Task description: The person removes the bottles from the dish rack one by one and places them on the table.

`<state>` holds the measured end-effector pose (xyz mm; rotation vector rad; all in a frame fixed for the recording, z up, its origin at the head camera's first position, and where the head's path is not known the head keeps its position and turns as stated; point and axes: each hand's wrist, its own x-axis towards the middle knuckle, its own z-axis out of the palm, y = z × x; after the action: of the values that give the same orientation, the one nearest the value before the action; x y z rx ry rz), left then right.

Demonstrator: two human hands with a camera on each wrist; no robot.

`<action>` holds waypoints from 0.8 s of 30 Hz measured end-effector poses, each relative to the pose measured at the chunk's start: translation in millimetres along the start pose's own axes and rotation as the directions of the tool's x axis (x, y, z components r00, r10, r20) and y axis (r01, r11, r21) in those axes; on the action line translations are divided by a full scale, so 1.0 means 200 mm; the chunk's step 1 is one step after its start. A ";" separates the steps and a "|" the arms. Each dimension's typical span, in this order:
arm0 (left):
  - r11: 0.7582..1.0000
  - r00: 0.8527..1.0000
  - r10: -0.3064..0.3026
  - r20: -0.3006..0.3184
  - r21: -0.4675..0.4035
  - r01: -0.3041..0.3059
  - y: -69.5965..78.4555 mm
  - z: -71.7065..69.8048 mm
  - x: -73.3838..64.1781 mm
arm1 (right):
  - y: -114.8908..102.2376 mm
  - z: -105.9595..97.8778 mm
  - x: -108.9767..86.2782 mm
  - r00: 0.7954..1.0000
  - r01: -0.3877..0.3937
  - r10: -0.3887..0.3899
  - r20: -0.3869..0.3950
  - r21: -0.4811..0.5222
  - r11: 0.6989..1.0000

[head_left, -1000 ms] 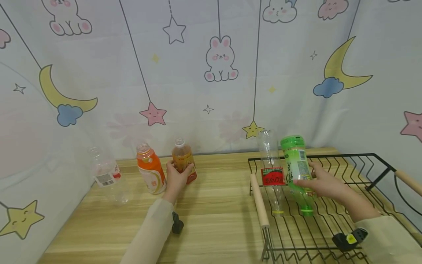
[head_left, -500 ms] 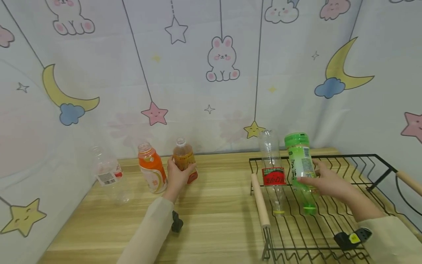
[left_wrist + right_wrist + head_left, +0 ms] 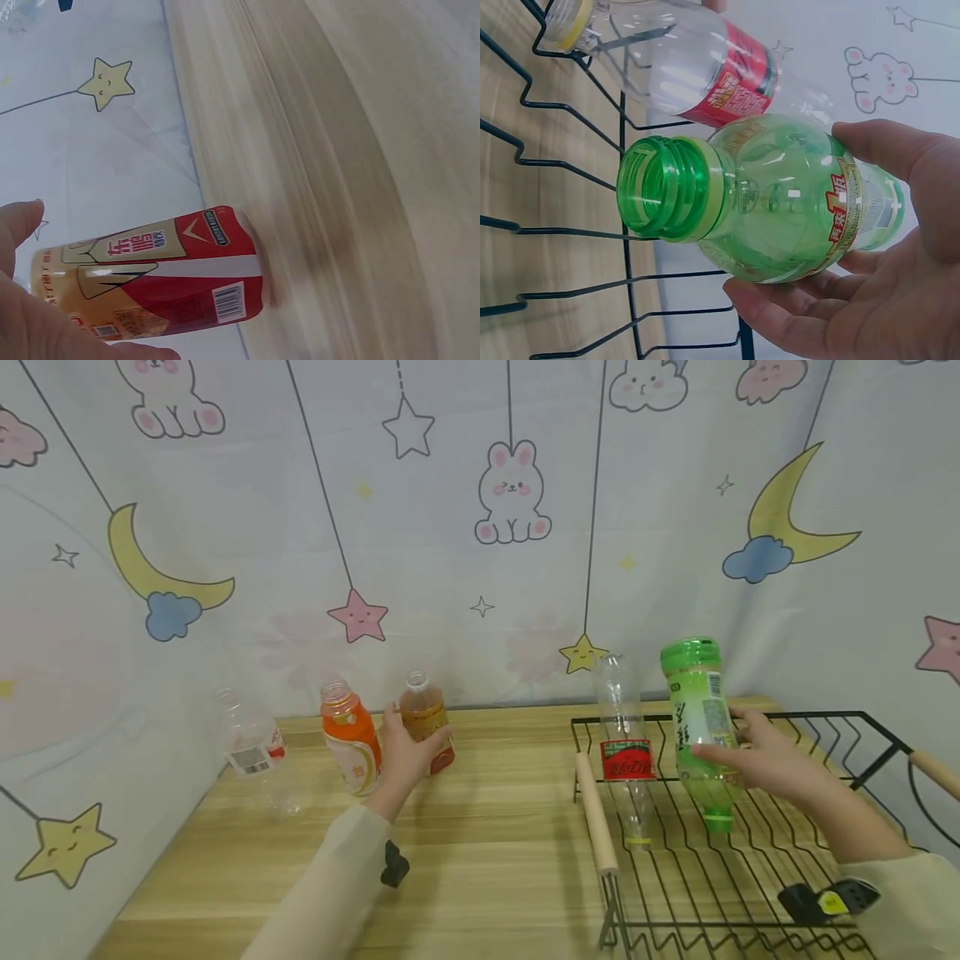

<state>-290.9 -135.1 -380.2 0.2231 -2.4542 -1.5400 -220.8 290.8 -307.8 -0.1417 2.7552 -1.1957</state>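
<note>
My right hand (image 3: 776, 760) grips a green plastic bottle (image 3: 701, 718) by its side, thumb and fingers around it. The bottle is upside down over the wire rack, its uncapped neck (image 3: 667, 187) pointing down. Left of it, a clear bottle with a red label (image 3: 628, 760) stands inverted in the rack. On the table, my left hand (image 3: 407, 756) is around an uncapped brown-and-red drink bottle (image 3: 426, 718), fingers spread. In the left wrist view a gap shows between one digit and that drink bottle (image 3: 165, 274), which stands upright.
An orange-and-white bottle (image 3: 352, 743) stands uncapped left of my left hand, with a clear bottle (image 3: 258, 756) further left. The black wire rack (image 3: 675, 927) has wooden handles (image 3: 596, 814) on its sides. A printed curtain (image 3: 450, 543) hangs behind the wooden table (image 3: 495, 877).
My right hand has raised the green bottle and shifted it a little right. My left hand's fingers have spread away from the drink bottle, which stays in place.
</note>
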 end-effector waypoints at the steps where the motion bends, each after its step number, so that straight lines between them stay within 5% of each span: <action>1: 1.000 1.000 -0.006 0.002 0.005 0.006 0.01 -0.01 -0.01 | -0.01 0.00 0.00 1.000 0.003 -0.003 -0.007 -0.008 1.000; 8: 0.999 0.999 0.000 0.039 0.050 -0.001 0.05 -0.05 -0.05 | -0.07 -0.03 -0.03 0.999 0.020 -0.023 -0.031 -0.074 0.997; 13: 0.996 0.996 0.066 0.066 0.053 -0.069 0.10 -0.08 -0.12 | -0.12 -0.04 -0.05 0.998 0.053 -0.055 -0.029 -0.065 0.996; 24: 0.979 0.961 0.170 0.217 0.077 -0.190 0.24 -0.10 -0.31 | -0.21 -0.01 -0.10 0.993 0.122 -0.122 0.009 -0.075 0.990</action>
<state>-225.3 -115.7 -335.2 -0.1518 -2.6277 -1.4336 -200.1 266.8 -273.6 -0.3251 2.8246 -1.1171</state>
